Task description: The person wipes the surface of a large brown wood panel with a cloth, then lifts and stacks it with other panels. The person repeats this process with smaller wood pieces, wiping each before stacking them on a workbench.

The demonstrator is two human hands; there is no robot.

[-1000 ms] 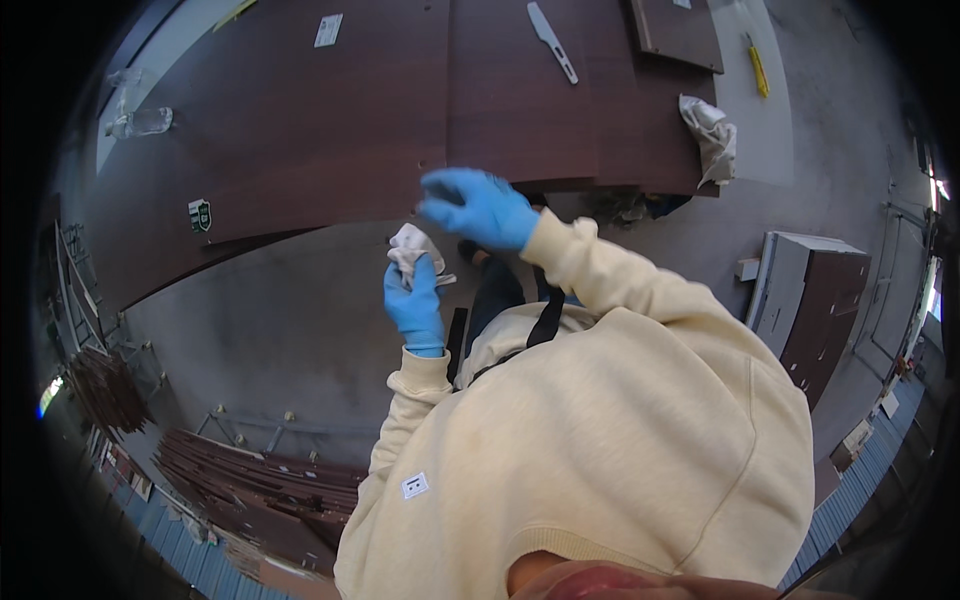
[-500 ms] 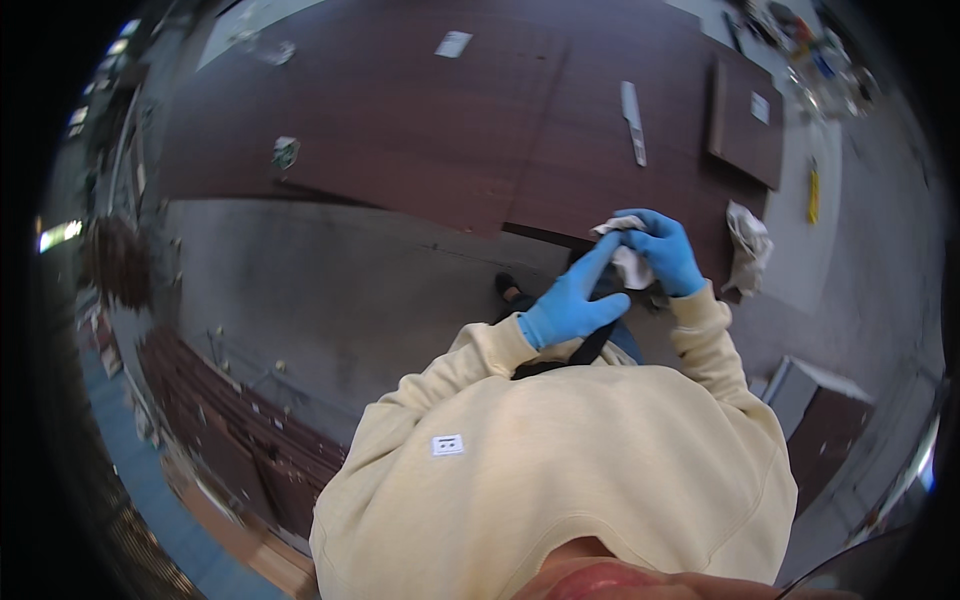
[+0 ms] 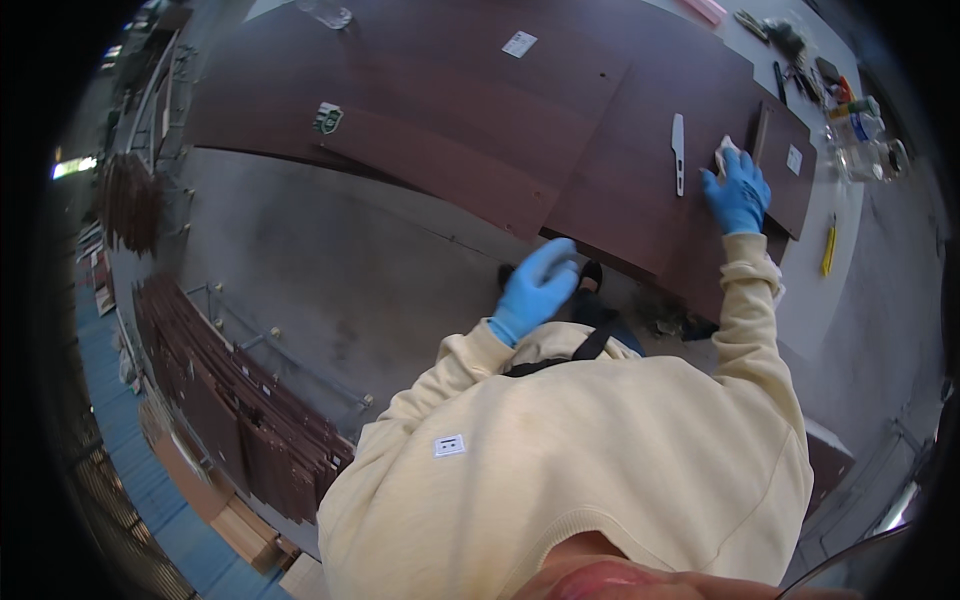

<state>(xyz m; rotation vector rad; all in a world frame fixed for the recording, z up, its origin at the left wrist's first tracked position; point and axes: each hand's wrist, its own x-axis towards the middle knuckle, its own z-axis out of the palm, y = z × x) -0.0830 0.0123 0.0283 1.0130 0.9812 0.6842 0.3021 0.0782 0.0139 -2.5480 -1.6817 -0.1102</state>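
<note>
One crumpled white cloth (image 3: 726, 149) lies on the dark brown panel (image 3: 625, 175) at the fingertips of the blue-gloved right hand (image 3: 741, 194); whether they pinch it or only press it, I cannot tell. Half a second ago both hands met around it near the panel's front edge; now the right alone has it out over the surface, leaving the left hand (image 3: 538, 288) free. That one is empty, its fingers loosely extended near the same edge. A flat white blade-shaped tool (image 3: 679, 155) lies left of the cloth, a smaller brown board (image 3: 783, 185) to its right. Farther right sits a yellow-handled tool (image 3: 829, 249).
</note>
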